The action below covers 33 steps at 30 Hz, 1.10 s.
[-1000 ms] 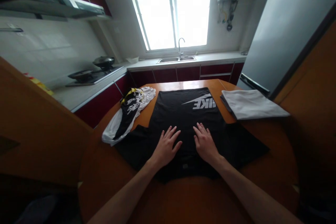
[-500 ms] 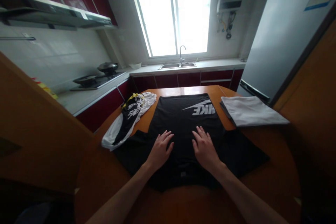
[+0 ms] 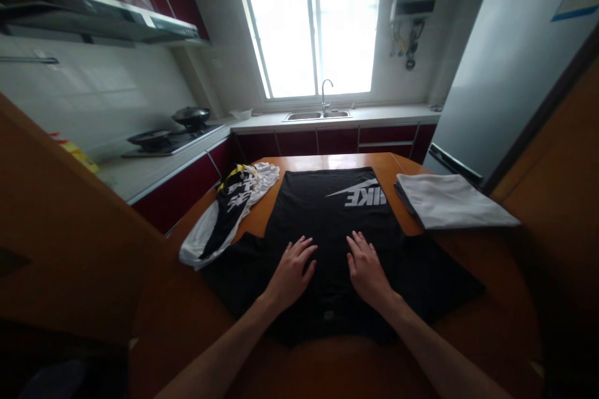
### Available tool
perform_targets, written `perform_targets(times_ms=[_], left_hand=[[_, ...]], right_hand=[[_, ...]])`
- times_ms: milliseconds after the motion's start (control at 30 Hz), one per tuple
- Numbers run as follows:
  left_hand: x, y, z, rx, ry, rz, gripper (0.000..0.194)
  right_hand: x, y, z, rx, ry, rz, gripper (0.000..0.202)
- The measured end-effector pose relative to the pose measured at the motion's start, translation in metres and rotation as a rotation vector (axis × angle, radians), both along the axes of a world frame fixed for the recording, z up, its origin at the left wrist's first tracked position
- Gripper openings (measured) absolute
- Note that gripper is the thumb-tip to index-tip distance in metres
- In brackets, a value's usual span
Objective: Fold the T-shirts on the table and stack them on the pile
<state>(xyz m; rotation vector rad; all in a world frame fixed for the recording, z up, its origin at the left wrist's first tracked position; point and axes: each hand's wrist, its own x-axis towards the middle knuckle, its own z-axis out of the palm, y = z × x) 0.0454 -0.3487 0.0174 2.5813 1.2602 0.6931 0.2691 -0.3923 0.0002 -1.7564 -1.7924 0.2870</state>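
Note:
A black T-shirt (image 3: 327,218) lies spread out on the wooden table (image 3: 299,368), its neck side toward me and both sleeves out to the sides. White lettering with a swoosh shows upside down near its far right corner. My left hand (image 3: 292,268) rests on the shirt left of the middle, fingers stretched out and slightly apart. Right of the middle, my right hand (image 3: 367,265) lies on the fabric too, palm down with its fingers extended. Neither hand grips the cloth.
On the table's left lies a crumpled black and white garment (image 3: 229,218) with yellow trim, touching the shirt's sleeve. A folded light grey cloth (image 3: 453,201) sits at the right. Beyond are a counter with a sink (image 3: 304,116), a stove with pans (image 3: 189,115) and a refrigerator (image 3: 505,68).
Both hands have slid slightly toward me over the shirt, and the left one also a little to the right. The garments have stayed in place; the view has shifted slightly.

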Motion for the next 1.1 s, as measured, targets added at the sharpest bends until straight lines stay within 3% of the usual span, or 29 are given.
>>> perform_targets(times_ms=[167,400,600,733,900,1000,1100], left_hand=[[0.005,-0.006,0.003,-0.039,0.022,0.007,0.04],[0.008,-0.019,0.001,-0.098,0.164,-0.063,0.051],[-0.003,-0.007,0.017,-0.014,0.039,0.12,0.037],[-0.043,0.02,0.037,-0.033,0.009,0.266,0.031],[-0.127,0.047,0.061,-0.264,0.203,0.691,0.025],[-0.172,0.051,0.065,-0.401,0.28,0.799,0.017],[-0.2,0.05,0.064,-0.498,0.323,0.863,0.016]], right_hand=[[-0.001,-0.002,-0.004,0.021,-0.023,0.02,0.053],[0.001,-0.007,-0.011,-0.095,-0.214,0.011,0.057],[-0.004,-0.01,-0.013,-0.07,-0.233,0.064,0.056],[-0.004,-0.011,-0.015,-0.084,-0.231,0.086,0.054],[-0.002,-0.01,-0.014,-0.005,-0.18,0.06,0.053],[-0.005,-0.011,-0.011,0.054,-0.141,0.077,0.05],[-0.009,-0.013,-0.009,0.102,-0.103,0.099,0.049]])
